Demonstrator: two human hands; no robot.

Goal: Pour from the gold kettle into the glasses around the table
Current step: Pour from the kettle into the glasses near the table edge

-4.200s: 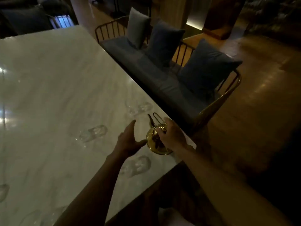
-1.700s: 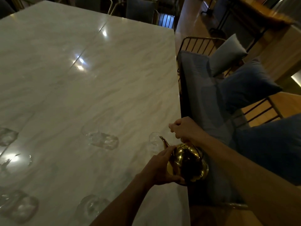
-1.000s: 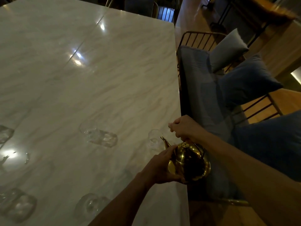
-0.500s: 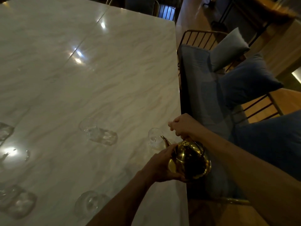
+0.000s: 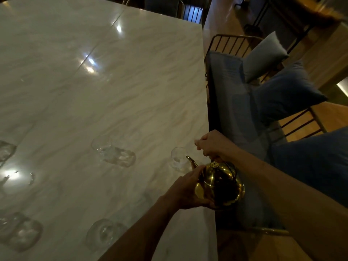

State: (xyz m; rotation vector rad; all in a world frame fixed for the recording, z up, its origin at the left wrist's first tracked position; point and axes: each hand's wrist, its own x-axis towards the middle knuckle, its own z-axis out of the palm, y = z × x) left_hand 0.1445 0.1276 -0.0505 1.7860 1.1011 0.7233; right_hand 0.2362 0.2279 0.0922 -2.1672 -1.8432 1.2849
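Kettle (image 5: 221,184) held in the air at the table's (image 5: 131,81) near right edge, tilted, spout over the rim of glass (image 5: 178,162). Right hand (image 5: 212,145) fisted tight round the top handle. Left hand (image 5: 185,191) cups the kettle's left side and underside, fingers curled together against the body. Can't tell if liquid is flowing. More glasses to the left: one mid-table (image 5: 113,151), one near (image 5: 102,233). Bench (image 5: 231,110) with cushions just right of the table.

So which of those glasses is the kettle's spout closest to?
The glass by the table's right edge, just ahead of the gold kettle; its spout nearly reaches that rim. The others stand farther left.
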